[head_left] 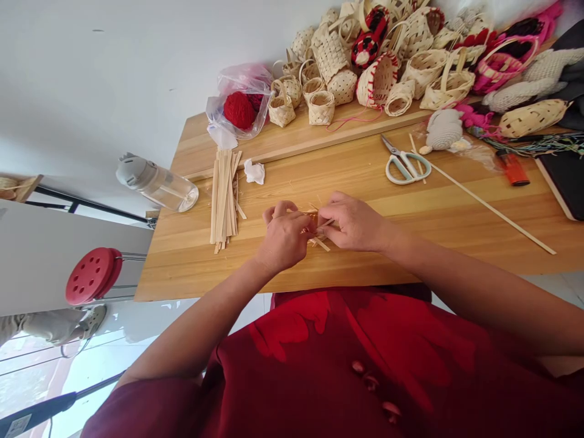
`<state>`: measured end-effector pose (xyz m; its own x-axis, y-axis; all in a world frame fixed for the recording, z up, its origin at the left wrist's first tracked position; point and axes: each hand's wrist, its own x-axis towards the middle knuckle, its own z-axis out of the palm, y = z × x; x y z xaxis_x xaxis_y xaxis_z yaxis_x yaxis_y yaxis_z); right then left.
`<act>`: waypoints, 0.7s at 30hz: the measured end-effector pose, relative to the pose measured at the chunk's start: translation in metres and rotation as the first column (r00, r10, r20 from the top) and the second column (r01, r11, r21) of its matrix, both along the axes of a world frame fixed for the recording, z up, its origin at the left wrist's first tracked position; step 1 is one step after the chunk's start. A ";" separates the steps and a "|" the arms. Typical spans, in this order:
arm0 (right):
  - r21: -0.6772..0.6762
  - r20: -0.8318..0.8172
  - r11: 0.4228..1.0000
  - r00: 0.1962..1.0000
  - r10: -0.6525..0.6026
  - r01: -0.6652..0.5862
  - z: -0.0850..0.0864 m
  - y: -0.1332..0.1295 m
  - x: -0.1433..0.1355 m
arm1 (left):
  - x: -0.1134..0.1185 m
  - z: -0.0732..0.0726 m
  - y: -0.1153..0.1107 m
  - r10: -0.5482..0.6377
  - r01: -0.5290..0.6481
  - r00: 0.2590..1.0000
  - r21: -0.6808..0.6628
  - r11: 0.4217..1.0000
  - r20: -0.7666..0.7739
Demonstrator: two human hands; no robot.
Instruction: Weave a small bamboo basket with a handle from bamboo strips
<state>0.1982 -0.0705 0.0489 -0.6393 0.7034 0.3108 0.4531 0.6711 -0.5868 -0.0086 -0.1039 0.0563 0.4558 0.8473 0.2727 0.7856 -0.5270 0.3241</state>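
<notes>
Between my two hands, near the table's front edge, is a small piece of strip weaving (321, 244) with pale strip ends sticking out. Much of it is hidden by my fingers, so its shape is hard to make out. My left hand (286, 236) is closed round its left side, fingers bent. From the right, my right hand (353, 222) pinches a thin strip (326, 224) at the weaving between thumb and fingers. A bundle of flat pale strips (223, 198) lies on the table left of my left hand.
Scissors (404, 165) lie beyond my right hand, beside a long thin strip (495, 204). A clear bottle (159, 182) lies at the left edge. Several woven baskets (322, 107), a bag with red yarn (239, 111) and an orange lighter (515, 168) line the back and right.
</notes>
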 end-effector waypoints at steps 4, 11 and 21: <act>0.001 -0.022 1.000 1.000 -0.003 0.003 -0.004 0.002 0.002 | -0.003 -0.004 -0.004 -0.025 0.024 1.000 0.056 0.998 0.007; -0.044 -0.052 0.996 0.996 0.073 -0.075 -0.005 0.010 0.009 | -0.006 -0.004 0.003 -0.113 0.114 0.993 -0.044 0.992 0.034; 0.039 -0.062 0.999 0.998 -0.028 0.031 -0.010 0.003 0.002 | 0.007 0.001 -0.011 0.011 0.005 0.994 0.149 0.989 -0.105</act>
